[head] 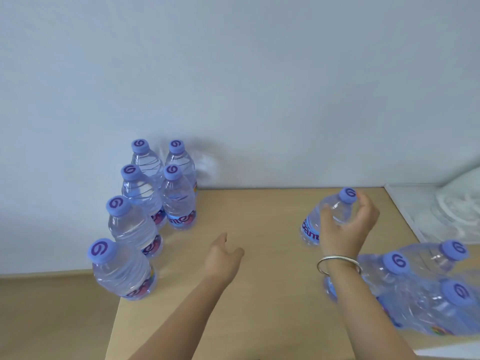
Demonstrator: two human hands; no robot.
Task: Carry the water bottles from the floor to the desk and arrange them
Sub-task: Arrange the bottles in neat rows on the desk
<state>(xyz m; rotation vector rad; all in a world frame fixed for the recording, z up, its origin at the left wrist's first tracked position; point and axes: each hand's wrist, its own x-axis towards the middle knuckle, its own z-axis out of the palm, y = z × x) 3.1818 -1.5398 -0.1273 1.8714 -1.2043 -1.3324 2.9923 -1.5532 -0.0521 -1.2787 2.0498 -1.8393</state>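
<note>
Curled around the shoulder of a clear plastic water bottle with a purple cap (333, 215), the right hand (345, 227) holds it tilted near the far right edge of the light wooden desk (259, 281). Left hand (223, 258) hovers relaxed, fingers loose, over bare desktop. Six upright full bottles (145, 209) line the left edge; three more (426, 287) crowd the right.

arms: bare, no sleeves in view | right wrist: thin silver bangle (339, 265) | left wrist: nothing worn
</note>
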